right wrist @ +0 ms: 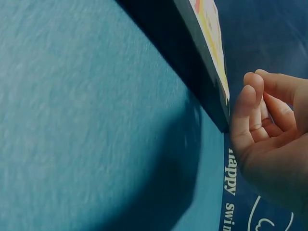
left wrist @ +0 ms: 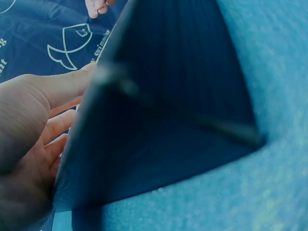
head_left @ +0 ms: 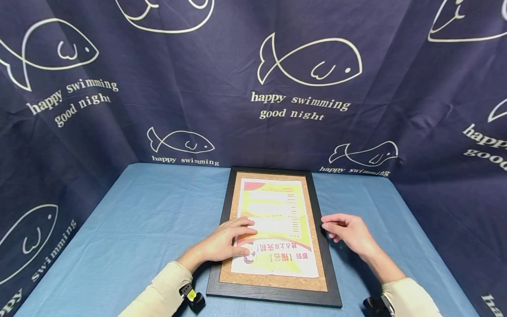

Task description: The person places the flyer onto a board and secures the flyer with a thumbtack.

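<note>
A black-framed cork board [head_left: 273, 293] lies flat on the blue cloth, with a printed yellow and white poster [head_left: 277, 220] on its cork. My left hand [head_left: 223, 242] reaches over the board's left rim, its fingers extended and resting on the poster's left side; in the left wrist view the frame's dark side partly hides these fingers. Just beyond the right rim, my right hand [head_left: 352, 233] hovers with thumb and forefinger tips brought together and the other fingers curled. Whether those fingertips [right wrist: 255, 79] pinch something small, I cannot tell.
Blue cloth [head_left: 166, 202] covers the table on both sides of the board. A dark blue curtain [head_left: 222, 101] with white fish drawings and lettering encloses the back and sides. The board's far edge lies close to the back curtain. Each wrist carries a small black camera [head_left: 196, 304].
</note>
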Demonstrator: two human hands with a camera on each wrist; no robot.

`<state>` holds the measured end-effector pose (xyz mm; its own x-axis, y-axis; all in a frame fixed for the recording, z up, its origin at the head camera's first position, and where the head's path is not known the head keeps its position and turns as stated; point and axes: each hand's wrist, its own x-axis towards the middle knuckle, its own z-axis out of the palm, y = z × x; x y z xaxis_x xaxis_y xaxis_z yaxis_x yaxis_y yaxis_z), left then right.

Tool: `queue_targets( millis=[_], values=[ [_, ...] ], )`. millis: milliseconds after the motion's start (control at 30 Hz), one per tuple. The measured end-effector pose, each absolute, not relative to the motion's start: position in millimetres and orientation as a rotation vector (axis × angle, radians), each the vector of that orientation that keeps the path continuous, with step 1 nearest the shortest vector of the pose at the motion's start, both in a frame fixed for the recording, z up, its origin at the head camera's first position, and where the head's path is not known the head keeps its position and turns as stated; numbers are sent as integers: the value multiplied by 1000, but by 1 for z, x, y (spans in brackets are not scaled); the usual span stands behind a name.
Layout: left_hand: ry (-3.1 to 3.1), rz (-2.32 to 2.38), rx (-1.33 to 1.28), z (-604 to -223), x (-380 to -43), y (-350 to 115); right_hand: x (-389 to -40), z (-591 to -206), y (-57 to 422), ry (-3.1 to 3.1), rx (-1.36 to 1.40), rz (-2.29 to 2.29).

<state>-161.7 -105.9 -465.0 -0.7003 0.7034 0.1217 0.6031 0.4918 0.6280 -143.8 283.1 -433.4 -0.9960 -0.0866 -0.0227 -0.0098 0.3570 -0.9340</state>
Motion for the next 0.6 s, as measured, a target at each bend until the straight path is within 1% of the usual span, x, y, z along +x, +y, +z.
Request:
queue_targets(
  millis=[233,600],
  values=[
    [2584,983,1143,-465,-162,-106,-149,-431,271,2489,-32,-1741],
    [2582,988,1142,-466,-163,-106,-160,-430,253,2471,-25,-1764]
  ],
)
